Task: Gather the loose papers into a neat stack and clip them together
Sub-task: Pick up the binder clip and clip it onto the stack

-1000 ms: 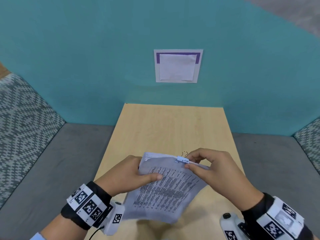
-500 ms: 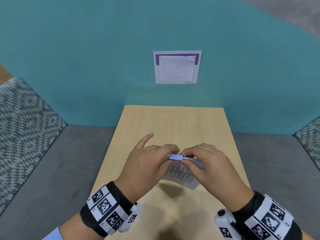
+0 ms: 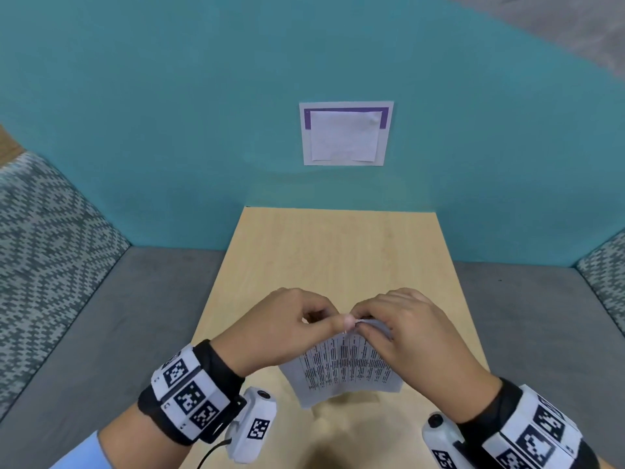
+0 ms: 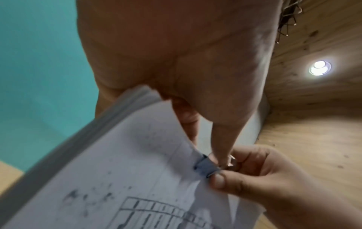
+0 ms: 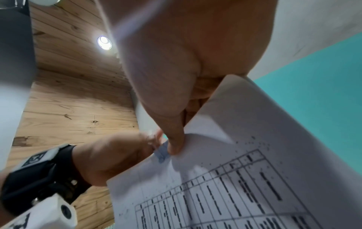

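Pinching at the clip (image 4: 205,167), both hands are now closed together at the papers' (image 3: 348,370) top edge, above the surface (image 3: 338,252): the left hand (image 3: 287,330) was shifted there from the sheet's side, the right hand (image 3: 406,333) kept. Clipping is judged nearly done.

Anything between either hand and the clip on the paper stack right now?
Nothing visible. The binder clip already sits on the edge of the paper stack, held above the table. The left hand and right hand both pinch at it directly.
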Demonstrator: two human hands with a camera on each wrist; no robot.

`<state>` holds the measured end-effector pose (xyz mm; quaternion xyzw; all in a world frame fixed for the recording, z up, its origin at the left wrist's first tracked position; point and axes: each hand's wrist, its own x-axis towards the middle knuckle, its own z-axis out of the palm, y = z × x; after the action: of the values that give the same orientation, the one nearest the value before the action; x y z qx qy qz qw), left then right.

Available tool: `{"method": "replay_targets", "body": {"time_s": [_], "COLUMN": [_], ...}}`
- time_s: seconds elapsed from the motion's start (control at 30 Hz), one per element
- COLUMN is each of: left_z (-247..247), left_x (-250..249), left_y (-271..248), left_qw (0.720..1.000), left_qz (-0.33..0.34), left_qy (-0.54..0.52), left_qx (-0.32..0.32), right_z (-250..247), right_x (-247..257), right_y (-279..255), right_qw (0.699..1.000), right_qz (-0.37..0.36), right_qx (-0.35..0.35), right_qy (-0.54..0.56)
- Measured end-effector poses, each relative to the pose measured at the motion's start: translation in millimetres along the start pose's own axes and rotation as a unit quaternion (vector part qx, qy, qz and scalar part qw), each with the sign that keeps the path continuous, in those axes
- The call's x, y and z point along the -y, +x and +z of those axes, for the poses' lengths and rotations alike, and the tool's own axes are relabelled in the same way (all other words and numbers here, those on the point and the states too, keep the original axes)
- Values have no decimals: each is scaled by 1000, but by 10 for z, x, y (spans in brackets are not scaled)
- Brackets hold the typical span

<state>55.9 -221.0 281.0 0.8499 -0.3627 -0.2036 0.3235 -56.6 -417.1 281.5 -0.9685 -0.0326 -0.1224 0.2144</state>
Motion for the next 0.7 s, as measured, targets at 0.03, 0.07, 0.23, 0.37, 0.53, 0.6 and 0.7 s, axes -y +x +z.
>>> {"method": "replay_targets", "body": {"time_s": [0.03, 0.07, 0.23, 0.37, 0.53, 0.6, 0.7], "left_z": [3, 12, 82, -15, 192, 445, 563], "left_x": [11, 29, 64, 227, 634, 724, 710], "left_y": [10, 19, 25, -98, -309, -315, -229], "left_qw": [1000, 999, 975, 993, 954, 951, 934], "left_qz": [7, 13, 65, 26, -83, -84, -89], "left_qy": [23, 44, 210, 92, -290, -296, -345], "left_qx": [-2, -7, -38, -67, -1, 34, -3], "right_z": [1, 9, 25, -131, -452, -513, -478], "right_x": [7, 13, -21, -85, -208, -299, -615], "right_y": [6, 13, 59, 87, 136, 195, 183], "right_qw": [1000, 1000, 1000, 997, 968, 951, 917], "right_qz": [1, 2, 7, 44, 121, 128, 167], "right_qx": [1, 2, 12, 38, 68, 60, -22], "right_qy": [-1, -2, 21, 46, 210, 276, 361]}}
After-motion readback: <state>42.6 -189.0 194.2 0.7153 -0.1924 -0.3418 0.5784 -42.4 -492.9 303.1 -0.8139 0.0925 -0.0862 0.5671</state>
